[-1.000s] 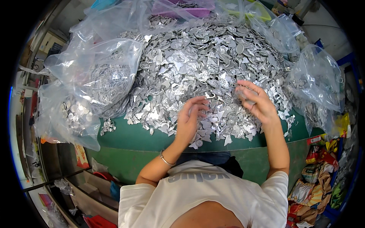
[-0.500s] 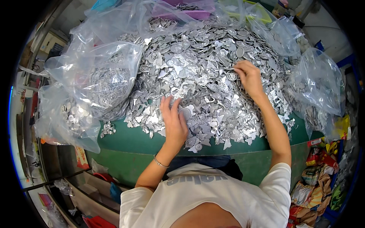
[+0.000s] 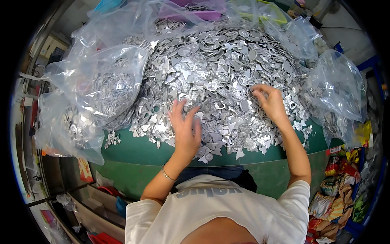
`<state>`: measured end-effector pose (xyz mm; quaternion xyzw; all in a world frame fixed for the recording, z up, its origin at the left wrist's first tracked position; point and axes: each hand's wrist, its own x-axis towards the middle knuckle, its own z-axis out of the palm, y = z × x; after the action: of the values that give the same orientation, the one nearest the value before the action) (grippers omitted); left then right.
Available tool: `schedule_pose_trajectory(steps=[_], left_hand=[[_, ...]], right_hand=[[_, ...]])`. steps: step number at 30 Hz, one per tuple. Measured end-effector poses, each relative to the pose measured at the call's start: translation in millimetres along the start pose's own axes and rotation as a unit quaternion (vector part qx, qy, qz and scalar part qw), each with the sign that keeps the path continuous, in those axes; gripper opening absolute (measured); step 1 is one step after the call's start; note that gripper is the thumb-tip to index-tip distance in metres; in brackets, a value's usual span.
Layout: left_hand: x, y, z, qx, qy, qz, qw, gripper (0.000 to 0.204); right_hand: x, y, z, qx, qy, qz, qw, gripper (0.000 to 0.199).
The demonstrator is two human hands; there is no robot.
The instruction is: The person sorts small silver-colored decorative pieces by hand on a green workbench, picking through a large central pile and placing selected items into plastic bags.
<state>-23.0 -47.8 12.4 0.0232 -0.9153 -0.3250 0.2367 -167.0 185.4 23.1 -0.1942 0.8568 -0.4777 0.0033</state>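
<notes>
A wide heap of small flat silver metal pieces (image 3: 215,87), with ovals, star-like and butterfly-like shapes among them, covers the green table (image 3: 134,151). My left hand (image 3: 185,132) hovers at the heap's near left part, its fingers spread; nothing shows in its grasp. Over the right side of the heap is my right hand (image 3: 271,105), with forefinger and thumb apart and no piece visible between them. An oval silver plate (image 3: 245,105) lies just left of that hand. The pieces directly under both palms are hidden.
Clear plastic bags (image 3: 115,87) of metal pieces flank the heap at left, another plastic bag (image 3: 339,87) at right. Behind it stand a purple bin (image 3: 207,15) and a yellow-green bin (image 3: 278,16). A small cluster of pieces (image 3: 112,139) lies near the table's left front.
My right hand has moved down toward me, and its pinch on a small metal piece has opened. My left hand's fingers have spread wider in nearly the same place.
</notes>
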Motion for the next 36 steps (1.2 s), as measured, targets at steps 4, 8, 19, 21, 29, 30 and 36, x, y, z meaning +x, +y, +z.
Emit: schedule_pose_trajectory(steps=[4,8,19,21,29,30,36], left_hand=[[15,7,7,-0.023,-0.027,0.045,0.998,0.027],[63,17,22,0.000,-0.064,0.145,0.987,0.026],[161,-14,66,0.060,-0.068,0.175,0.980,0.050],[175,-11,70,0.065,-0.134,0.220,0.964,0.060],[190,-16,92,0.065,-0.189,0.244,0.949,0.049],[190,-13,90,0.040,-0.196,0.248,0.948,0.047],[184,-16,88,0.033,-0.154,0.295,0.942,0.037]], right_hand=[[25,-3,-6,0.067,0.046,0.080,0.993,0.018],[84,20,-11,-0.007,0.145,0.029,0.989,0.024],[61,-3,-37,-0.011,-0.095,0.099,0.990,0.022],[44,-12,-44,-0.021,-0.214,0.189,0.958,0.021],[13,-2,-40,0.025,-0.138,0.172,0.975,0.022],[9,2,-41,0.102,-0.144,0.178,0.968,0.024],[-18,9,-39,0.277,-0.115,0.180,0.937,0.021]])
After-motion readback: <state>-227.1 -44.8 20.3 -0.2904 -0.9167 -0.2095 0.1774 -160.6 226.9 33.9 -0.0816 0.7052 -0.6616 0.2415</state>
